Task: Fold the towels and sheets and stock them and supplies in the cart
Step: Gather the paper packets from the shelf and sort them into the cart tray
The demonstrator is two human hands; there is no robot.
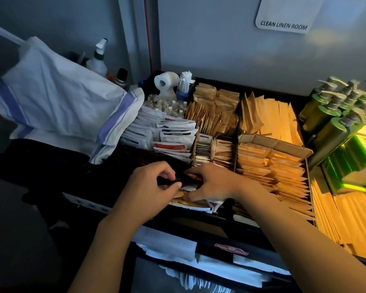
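The cart's top tray (239, 132) is split into compartments packed with brown paper packets (270, 163), white sachets (171, 134) and small sachets (203, 151). My left hand (150, 191) and my right hand (213, 182) meet over the tray's near-left compartment. Both pinch a bunch of dark sachets (184, 179) between fingers and thumb. Under the hands lie more loose sachets (188, 199), partly hidden. A white cloth with purple stripes (57, 102) lies bundled at the tray's left end.
Green pump bottles (334, 115) stand at the right. A toilet roll (165, 81), small clear bottles (171, 107) and spray bottles (99, 58) sit at the back. White linen (167, 244) shows on the shelf below. A door marked "clean linen room" (283, 25) is behind.
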